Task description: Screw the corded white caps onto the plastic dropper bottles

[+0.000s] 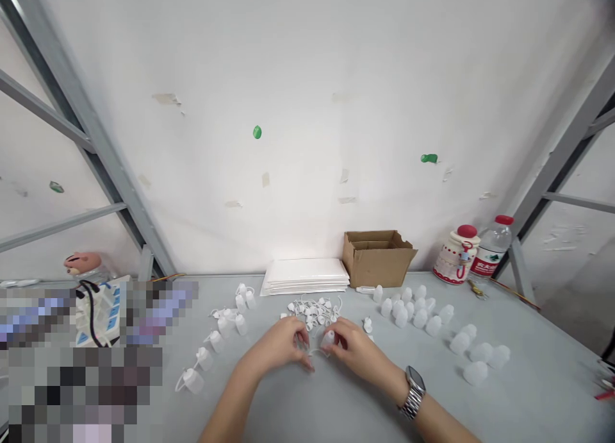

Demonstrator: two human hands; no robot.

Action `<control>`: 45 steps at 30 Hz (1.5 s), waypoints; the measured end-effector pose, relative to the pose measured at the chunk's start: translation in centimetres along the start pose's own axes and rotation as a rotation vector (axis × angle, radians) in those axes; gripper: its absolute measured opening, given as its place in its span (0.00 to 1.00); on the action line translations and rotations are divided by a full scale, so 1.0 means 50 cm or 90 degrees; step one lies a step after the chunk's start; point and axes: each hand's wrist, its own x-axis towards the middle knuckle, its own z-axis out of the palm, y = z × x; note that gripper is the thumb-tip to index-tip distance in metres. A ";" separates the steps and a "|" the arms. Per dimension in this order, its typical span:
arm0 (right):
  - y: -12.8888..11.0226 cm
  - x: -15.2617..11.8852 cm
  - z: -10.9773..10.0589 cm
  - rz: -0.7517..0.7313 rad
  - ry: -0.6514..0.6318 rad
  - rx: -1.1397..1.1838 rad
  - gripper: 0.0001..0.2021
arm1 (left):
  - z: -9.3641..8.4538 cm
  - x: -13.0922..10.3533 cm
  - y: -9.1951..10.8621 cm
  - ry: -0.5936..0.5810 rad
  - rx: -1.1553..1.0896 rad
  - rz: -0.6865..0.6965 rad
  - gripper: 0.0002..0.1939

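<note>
In front of me, my right hand (350,344) grips a small translucent white bottle (328,340) between thumb and fingers. A white strap (314,351) reaches from it toward my left hand (287,344). The fingers of my left hand are curved and apart, beside the bottle, with no object visible between them. Just beyond both hands lies a pile of white caps with cord-like straps (314,311). Two white pieces (368,325) lie right of the pile. To the left stand several bottles with caps and straps (215,342); to the right are several bottles without straps (420,318).
A stack of white flat sheets or packets (306,277) and an open cardboard box (379,268) stand against the wall. At the back right are a decorated bottle (456,256) and a water bottle (491,250). A power strip (98,313) lies at left; metal frame posts flank the table.
</note>
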 end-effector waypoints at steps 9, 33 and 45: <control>0.023 0.018 -0.012 0.113 0.193 0.303 0.16 | 0.018 0.011 0.019 0.099 -0.170 -0.037 0.04; -0.003 0.013 0.034 0.161 0.058 0.406 0.12 | 0.049 0.024 0.054 0.218 -0.674 -0.080 0.20; -0.004 0.010 0.033 0.169 0.093 0.273 0.10 | 0.054 0.025 0.049 0.221 -0.717 -0.068 0.14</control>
